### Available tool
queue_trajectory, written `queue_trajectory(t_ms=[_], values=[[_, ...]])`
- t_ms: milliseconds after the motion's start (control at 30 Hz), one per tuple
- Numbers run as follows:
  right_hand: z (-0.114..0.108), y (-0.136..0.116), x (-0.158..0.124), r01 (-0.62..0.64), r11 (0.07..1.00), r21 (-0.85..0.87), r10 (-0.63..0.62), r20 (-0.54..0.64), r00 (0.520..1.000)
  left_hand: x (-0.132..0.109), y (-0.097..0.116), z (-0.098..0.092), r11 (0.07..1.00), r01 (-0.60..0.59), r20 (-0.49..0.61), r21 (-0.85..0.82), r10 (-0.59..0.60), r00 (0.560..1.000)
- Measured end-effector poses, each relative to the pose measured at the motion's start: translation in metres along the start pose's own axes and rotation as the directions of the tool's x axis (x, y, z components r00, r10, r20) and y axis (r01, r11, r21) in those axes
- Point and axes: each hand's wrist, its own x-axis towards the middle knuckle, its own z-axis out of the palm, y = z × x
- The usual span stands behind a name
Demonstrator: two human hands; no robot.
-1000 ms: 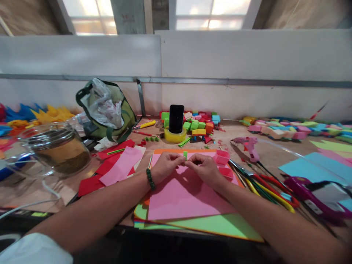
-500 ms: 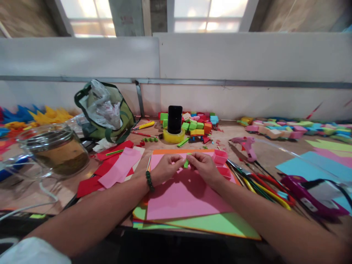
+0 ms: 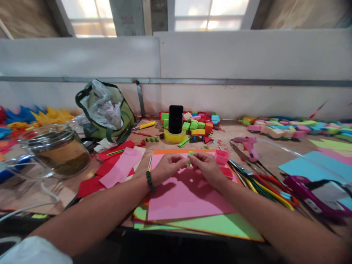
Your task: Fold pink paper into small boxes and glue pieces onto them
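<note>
Between the fingertips of both hands is a small light-green paper piece [image 3: 190, 153], mostly covered by the fingers. My left hand [image 3: 169, 168], with a dark green bead bracelet at the wrist, pinches it from the left. From the right, my right hand [image 3: 206, 167] pinches it with thumb and forefinger. Both hands are over a pink paper sheet [image 3: 189, 201], which lies on a stack of coloured sheets [image 3: 220, 225]. Two folded pink paper pieces [image 3: 221, 157] sit just right of my right hand, partly hidden by it.
A phone [image 3: 176, 119] stands in a yellow tape roll [image 3: 175, 136], with coloured paper boxes [image 3: 194, 126] behind. A pink glue gun [image 3: 249, 146], scissors [image 3: 275, 183] and a purple object [image 3: 316, 198] lie right. At left are a glass jar [image 3: 60, 154], a green bag [image 3: 121, 117] and paper strips [image 3: 122, 167].
The fingertips have come closer together, and less of the green paper shows below them; a bit now sticks up above. The rest of the table is as before.
</note>
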Motion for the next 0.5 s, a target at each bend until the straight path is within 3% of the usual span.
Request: queue_trajectory(t_ms=[200, 500], values=[[0.0019, 0.0025, -0.0006, 0.059, 0.997, -0.056, -0.060, -0.019, 0.998, 0.0008, -0.0030, 0.0011, 0.996, 0.080, -0.014, -0.038, -0.081, 0.997], [0.0034, 0.0058, -0.0038, 0.160, 0.975, -0.155, -0.166, -0.031, 0.986, 0.0012, -0.0052, 0.0035, 0.997, 0.077, 0.027, -0.015, -0.077, 0.997]])
